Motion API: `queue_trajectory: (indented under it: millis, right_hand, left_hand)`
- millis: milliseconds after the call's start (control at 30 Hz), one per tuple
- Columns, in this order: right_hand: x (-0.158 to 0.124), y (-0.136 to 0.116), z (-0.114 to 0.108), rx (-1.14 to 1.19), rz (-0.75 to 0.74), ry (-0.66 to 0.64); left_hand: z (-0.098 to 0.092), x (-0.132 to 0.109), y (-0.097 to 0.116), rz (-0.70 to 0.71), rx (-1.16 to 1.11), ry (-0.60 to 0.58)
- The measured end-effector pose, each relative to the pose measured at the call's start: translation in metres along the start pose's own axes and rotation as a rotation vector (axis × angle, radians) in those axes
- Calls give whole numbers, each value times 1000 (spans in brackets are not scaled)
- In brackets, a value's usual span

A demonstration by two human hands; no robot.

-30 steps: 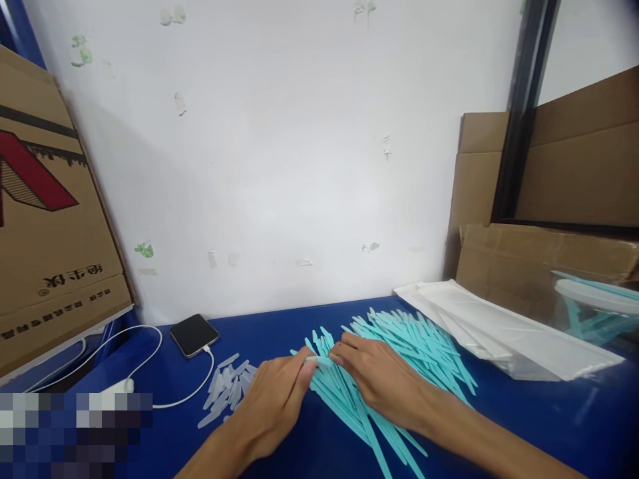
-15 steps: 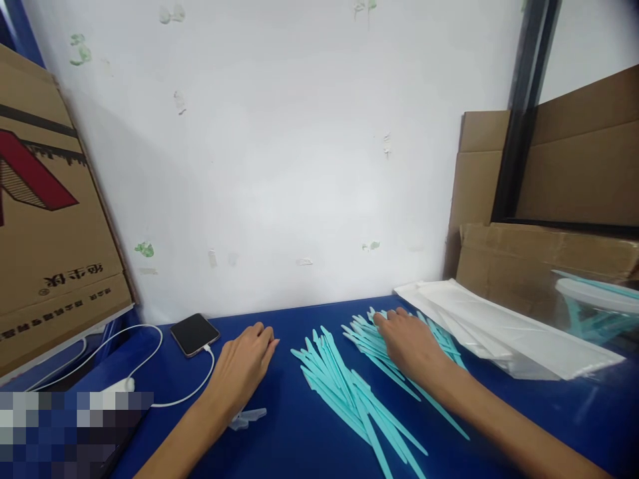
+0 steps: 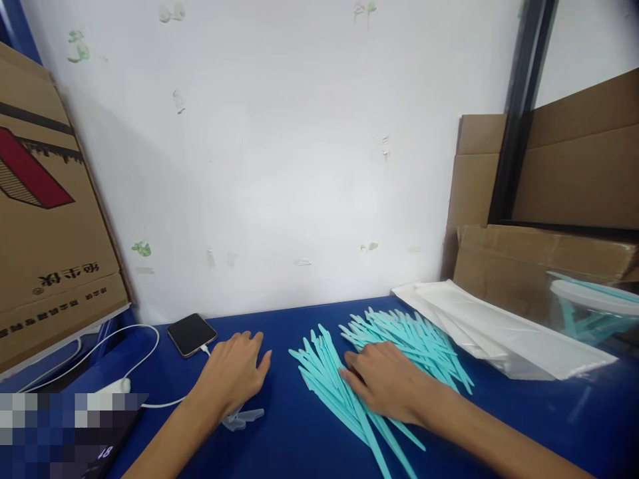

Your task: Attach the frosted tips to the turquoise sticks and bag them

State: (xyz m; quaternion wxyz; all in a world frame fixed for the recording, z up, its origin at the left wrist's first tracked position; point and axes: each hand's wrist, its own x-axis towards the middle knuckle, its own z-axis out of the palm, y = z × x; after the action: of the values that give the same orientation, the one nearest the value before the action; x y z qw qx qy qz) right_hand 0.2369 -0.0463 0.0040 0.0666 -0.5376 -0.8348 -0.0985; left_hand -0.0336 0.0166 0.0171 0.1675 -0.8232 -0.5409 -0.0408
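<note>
My left hand (image 3: 235,371) rests palm down on the blue table, fingers slightly spread and thumb apart, with nothing visible in it. Near its wrist lie small translucent plastic pieces (image 3: 244,418). My right hand (image 3: 387,379) reaches over a fanned bundle of turquoise plastic sticks (image 3: 327,379) with pointed ends. Its fingers are curled around some of these sticks and the thumb lies against them. How many it holds is hidden under the palm. Behind that hand spreads a second, larger pile of turquoise sticks (image 3: 419,336).
White plastic bags (image 3: 479,326) lie to the right of the piles. A clear container (image 3: 594,309) with turquoise sticks stands at far right. A phone (image 3: 192,334) on a white cable lies left. Cardboard boxes (image 3: 544,253) (image 3: 60,253) flank the table before a white wall.
My right hand has moved left and nearer, from the larger pile to the fanned bundle. Long sticks that jutted from the larger pile no longer show there. My left fingers have spread.
</note>
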Motion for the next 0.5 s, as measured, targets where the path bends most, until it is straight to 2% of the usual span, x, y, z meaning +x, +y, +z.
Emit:
queue_trajectory:
  millis: [200, 500]
  right_hand:
    - [0, 5, 9, 47, 3, 14]
    - [1, 5, 0, 131, 47, -46]
  left_hand:
    - [-5, -8, 0, 102, -9, -60]
    - [-4, -5, -3, 142, 24, -156]
